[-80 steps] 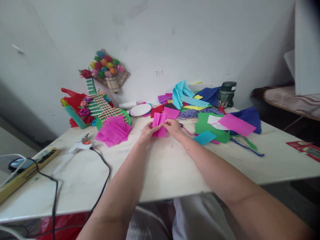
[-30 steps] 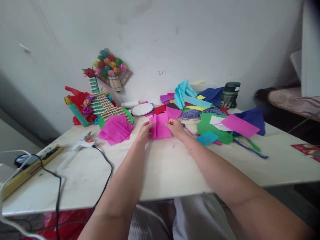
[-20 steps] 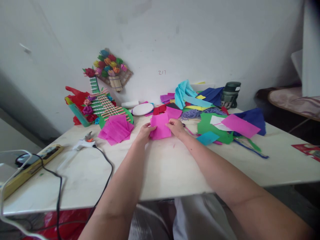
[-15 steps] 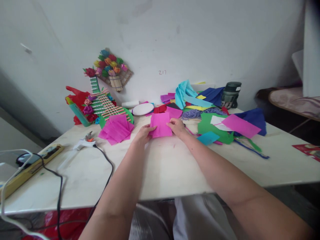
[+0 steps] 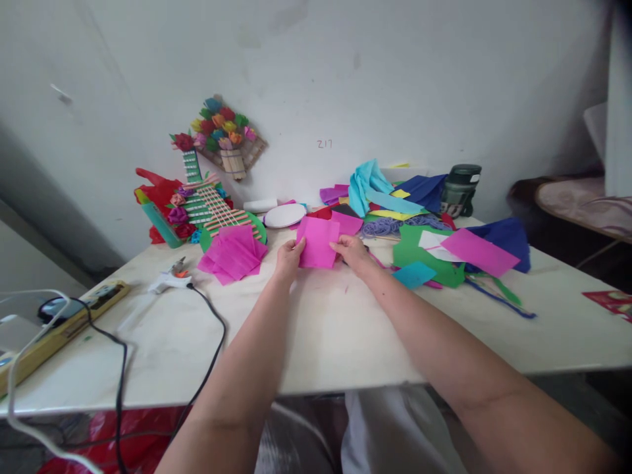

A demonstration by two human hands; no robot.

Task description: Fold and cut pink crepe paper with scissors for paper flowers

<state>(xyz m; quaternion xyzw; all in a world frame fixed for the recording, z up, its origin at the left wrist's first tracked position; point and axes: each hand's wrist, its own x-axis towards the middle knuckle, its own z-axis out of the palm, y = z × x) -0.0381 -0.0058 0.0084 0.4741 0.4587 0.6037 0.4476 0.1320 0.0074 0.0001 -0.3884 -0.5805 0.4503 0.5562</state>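
Observation:
A pink paper piece (image 5: pixel 318 243), roughly square, is held up over the middle of the table between both hands. My left hand (image 5: pixel 289 258) pinches its left edge, thumb on the near face. At the right edge my right hand (image 5: pixel 351 251) grips it between thumb and fingers. Whether it is one sheet or several layers I cannot tell. Left of my left hand lies a fanned pile of pink paper squares (image 5: pixel 234 255). Behind the held paper are more pink paper (image 5: pixel 348 223) and a white round disc (image 5: pixel 285 215).
A hot glue gun (image 5: pixel 170 280) with a black cord and a power strip (image 5: pixel 64 329) lie at left. A guitar-shaped craft (image 5: pixel 212 210) leans at the wall. Coloured papers (image 5: pixel 407 243), purple cord (image 5: pixel 380 226) and a dark bottle (image 5: pixel 460 191) are at right.
Both hands still hold the pink paper. My left hand has shifted slightly up its left edge, its thumb now more upright. The whole view has moved a little.

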